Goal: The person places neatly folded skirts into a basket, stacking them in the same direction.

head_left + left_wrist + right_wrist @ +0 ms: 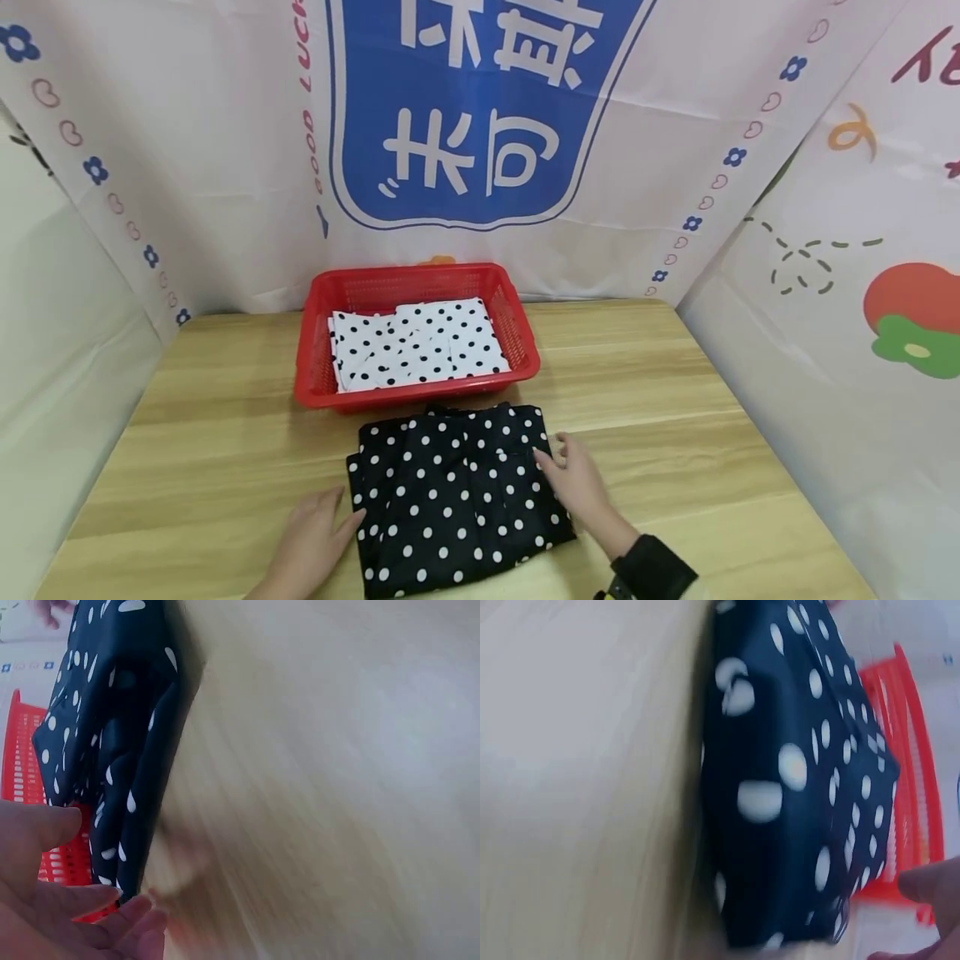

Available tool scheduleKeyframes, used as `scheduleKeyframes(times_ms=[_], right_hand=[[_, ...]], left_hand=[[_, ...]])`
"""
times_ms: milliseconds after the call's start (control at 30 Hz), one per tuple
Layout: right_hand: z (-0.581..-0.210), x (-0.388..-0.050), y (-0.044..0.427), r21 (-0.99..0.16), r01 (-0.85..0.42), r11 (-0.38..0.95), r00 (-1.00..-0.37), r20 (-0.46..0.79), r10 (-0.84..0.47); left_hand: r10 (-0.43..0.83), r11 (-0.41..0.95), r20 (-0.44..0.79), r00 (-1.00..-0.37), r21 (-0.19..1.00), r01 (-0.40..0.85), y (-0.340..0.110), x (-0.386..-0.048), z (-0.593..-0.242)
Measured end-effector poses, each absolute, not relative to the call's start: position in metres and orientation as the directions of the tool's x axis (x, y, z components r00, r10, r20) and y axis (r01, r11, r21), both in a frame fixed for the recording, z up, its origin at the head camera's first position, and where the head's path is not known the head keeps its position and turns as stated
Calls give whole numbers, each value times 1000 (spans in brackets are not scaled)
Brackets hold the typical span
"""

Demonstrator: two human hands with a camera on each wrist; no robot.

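A folded black cloth with white polka dots (457, 500), possibly a garment, lies on the wooden table in front of the basket. My left hand (307, 542) is by its left edge, thumb and fingers spread apart. In the left wrist view, the fingertips (135, 919) are close to the end of the layered folds. At the right edge is my right hand (577, 487), its fingers loosely bent and the thumb near the cloth's side. The right wrist view shows only part of that hand (937, 900), beside the cloth and not gripping it.
Just behind the black cloth stands a red plastic basket (303, 367). A folded white cloth with black dots (420, 342) lies inside it. The wooden table (675, 433) meets a printed fabric backdrop (247, 208) at the back, with pale fabric walls on both sides.
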State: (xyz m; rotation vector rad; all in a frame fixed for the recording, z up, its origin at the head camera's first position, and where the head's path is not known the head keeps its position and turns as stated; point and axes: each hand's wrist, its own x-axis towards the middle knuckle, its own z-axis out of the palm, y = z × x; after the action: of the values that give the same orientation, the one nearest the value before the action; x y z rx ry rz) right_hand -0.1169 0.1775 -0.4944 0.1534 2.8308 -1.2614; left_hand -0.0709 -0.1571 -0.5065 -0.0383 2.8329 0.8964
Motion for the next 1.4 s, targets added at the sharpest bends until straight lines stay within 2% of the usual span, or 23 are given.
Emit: scheduleKeyframes(times_ms=[133,300,433,600,733,1033,1400], right_hand=[[-496,-120,195,-801,279,530,-957,-275,88],[-496,-121,189,-855,362,371,-922,-388,3],[-500,-120,184,-865,353,357,-918,-393,-44],[-499,-118,180,-877,337,341,-924,-378,-57],[-490,-116,179,-888,328,323,-931,-362,-52],[-471,-105,182,-894,268,358,-946,-314,-76],[-450,-97,189,-904,225,362,-948,-289,-131]], left_hand=[[27,776,-198,-980,622,-104,-148,-78,-504],[20,647,-273,-962,737,-196,-140,-85,-504],[-1,577,-275,-961,785,-226,-134,-85,-508],[-44,555,-249,-968,800,-230,-132,-82,-510],[-49,536,-216,-975,818,-208,-134,-79,-501],[-56,502,-276,-959,823,-266,-134,-71,-482],[-65,454,-259,-964,852,-260,-133,-59,-466]])
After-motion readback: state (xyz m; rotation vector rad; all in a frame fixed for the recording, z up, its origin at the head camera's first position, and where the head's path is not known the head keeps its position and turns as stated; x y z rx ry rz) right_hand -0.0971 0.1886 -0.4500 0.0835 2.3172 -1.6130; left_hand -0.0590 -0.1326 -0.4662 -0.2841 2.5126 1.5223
